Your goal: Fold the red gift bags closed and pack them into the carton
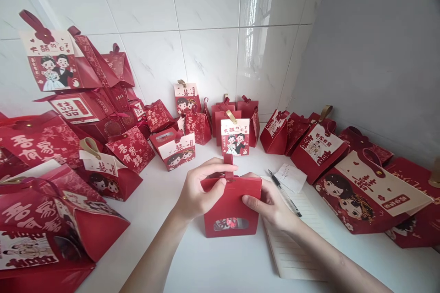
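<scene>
Upright on the white table stands a red paper gift box (232,203), its plain side facing me. A cut-out window low on that side shows something pink and white inside. My left hand (197,190) is closed at the top edge, thumb and fingers around the base of the red strap (228,163) that rises there. On the upper right side, my right hand (270,203) grips the box, thumb on the near face and its other fingers mostly hidden behind. Just beyond is a gift box with a cartoon couple (235,139).
Many red gift boxes (127,151) are stacked at left, with more (367,192) along the right. A lined notebook (302,247), a black pen (284,194) and a paper slip (290,177) lie right of my hands. A tiled wall (206,55) closes the back.
</scene>
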Demonstrator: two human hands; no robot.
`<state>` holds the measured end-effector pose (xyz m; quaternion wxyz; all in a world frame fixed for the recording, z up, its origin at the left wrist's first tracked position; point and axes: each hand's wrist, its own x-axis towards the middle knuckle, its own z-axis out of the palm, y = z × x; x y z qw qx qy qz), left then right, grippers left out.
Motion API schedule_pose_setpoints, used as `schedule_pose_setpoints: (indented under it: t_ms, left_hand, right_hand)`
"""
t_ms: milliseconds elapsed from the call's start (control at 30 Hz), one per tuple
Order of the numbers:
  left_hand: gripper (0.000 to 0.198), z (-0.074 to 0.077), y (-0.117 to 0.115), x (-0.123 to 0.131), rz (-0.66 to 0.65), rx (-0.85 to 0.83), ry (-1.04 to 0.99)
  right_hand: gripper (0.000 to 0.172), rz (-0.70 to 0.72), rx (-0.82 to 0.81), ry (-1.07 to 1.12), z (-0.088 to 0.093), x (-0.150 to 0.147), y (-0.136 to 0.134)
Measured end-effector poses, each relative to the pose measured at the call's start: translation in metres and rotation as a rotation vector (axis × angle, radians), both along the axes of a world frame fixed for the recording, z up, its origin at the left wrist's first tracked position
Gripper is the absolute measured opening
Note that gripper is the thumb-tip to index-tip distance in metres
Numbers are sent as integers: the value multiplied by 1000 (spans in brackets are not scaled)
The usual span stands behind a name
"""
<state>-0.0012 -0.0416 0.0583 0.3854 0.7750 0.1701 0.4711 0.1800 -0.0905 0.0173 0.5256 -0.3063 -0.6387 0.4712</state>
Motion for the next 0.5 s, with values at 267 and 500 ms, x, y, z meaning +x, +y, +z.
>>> schedule_pose_setpoints:
  t_ms: [267,500]
  left_hand:
    - [31,-1,0,-1,-10,8,-2]
    - [34,0,2,1,-15,30,-2]
  right_hand:
    - [14,7,-8,12,-1,-1,-1]
    - [14,6,-9,11,1,0,-1]
